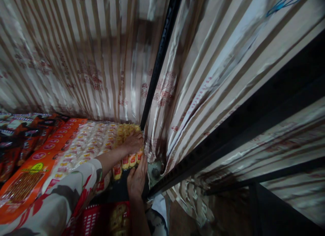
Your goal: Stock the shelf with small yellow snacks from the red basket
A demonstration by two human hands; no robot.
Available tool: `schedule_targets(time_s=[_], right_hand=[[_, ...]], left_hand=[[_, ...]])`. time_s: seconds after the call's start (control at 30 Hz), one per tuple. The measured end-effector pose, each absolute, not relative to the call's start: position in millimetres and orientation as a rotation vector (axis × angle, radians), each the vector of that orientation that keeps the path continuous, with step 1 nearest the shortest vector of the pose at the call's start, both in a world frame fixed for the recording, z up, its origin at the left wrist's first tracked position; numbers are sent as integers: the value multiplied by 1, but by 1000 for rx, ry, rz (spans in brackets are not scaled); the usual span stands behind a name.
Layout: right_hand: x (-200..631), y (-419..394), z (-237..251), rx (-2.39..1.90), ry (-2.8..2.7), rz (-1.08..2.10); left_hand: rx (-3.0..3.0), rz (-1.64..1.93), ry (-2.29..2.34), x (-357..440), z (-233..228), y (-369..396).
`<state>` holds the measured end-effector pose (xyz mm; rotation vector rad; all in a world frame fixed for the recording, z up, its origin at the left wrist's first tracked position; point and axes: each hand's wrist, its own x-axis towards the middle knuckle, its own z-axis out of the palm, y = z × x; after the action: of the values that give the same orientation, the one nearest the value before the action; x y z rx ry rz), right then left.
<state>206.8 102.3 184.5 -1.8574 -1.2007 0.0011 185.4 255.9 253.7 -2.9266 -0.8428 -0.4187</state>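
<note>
Near the right end of the shelf, my left hand [133,143] lies palm down over rows of small yellow wrapped snack packets [125,161], its fingers stretched toward the back. My right hand [137,179] stands at the front right corner of these packets, fingers extended upward along their side and thumb apart. Neither hand is closed around a packet. Left of the yellow rows lie rows of clear-wrapped pale packets [87,141], partly behind my left forearm. Below, a red basket [91,215] contains more yellow packets [119,217], dim in shadow.
Orange bags of stick snacks [38,166] and dark bags [27,141] fill the shelf's left side. A thin black post [158,60] rises behind the packets, and a wide black beam [228,117] slants across the right. Pleated printed sheeting [101,60] hangs behind the shelf.
</note>
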Motion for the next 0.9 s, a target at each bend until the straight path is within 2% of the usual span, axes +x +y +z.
schedule_targets(time_s=[0.9], right_hand=[[207, 100, 183, -1867, -1283, 39]], left_hand=[[-3001, -293, -852, 180, 276, 250]])
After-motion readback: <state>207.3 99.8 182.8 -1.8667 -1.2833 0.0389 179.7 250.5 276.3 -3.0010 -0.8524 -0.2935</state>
